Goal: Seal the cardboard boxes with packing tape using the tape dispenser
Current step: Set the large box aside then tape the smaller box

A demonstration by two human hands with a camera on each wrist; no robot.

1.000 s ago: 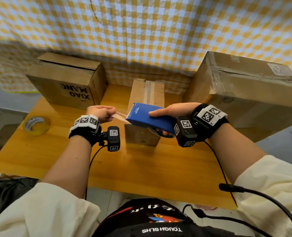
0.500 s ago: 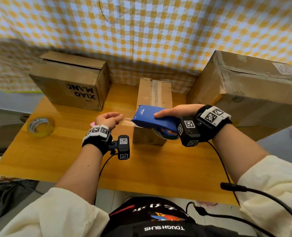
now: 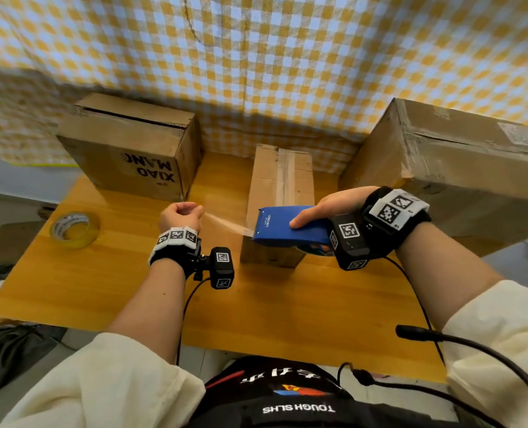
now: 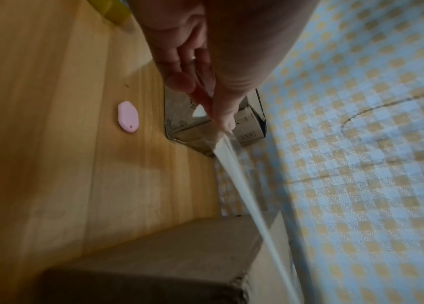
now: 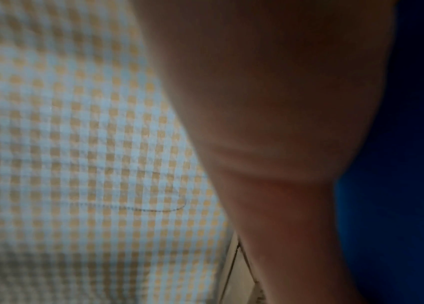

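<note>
Now, tape dispenser (image 3: 287, 225): blue, held above the near end of the narrow box (image 3: 279, 193) at mid-table.
Right hand (image 3: 330, 205): wrapped around the dispenser, forefinger laid along its top.
Tape strip (image 3: 225, 225): clear, stretched leftward from the dispenser.
Left hand (image 3: 181, 216): curled, pinching the strip's end.
Table (image 3: 287, 304): wooden; spare tape roll (image 3: 74, 228) at left, larger boxes behind.
</note>
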